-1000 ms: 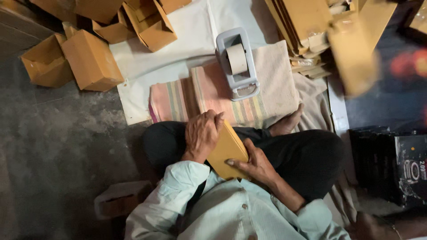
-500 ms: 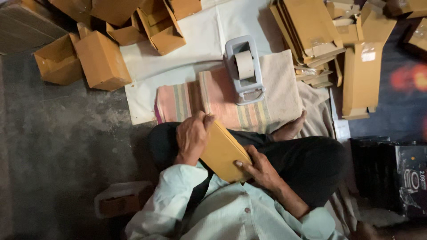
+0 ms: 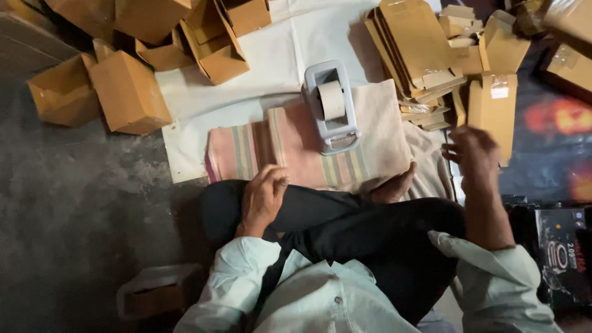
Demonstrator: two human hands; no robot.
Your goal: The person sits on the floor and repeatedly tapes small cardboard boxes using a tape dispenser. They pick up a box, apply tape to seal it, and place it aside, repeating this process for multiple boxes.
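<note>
Right hand point(image 3: 472, 154) has left the lap — flat carton gone; left hand point(image 3: 264, 196) empty.

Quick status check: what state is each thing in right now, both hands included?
Left hand: empty, resting on the knee.
Right hand: empty, fingers spread, raised near the flat cardboard.
Tape dispenser: upright on the striped cloth, roll loaded.
Flat cardboard stack: unfolded, piled.
Made-up boxes: assembled, several lying open.
Tall box: closed, taped at its top.
</note>
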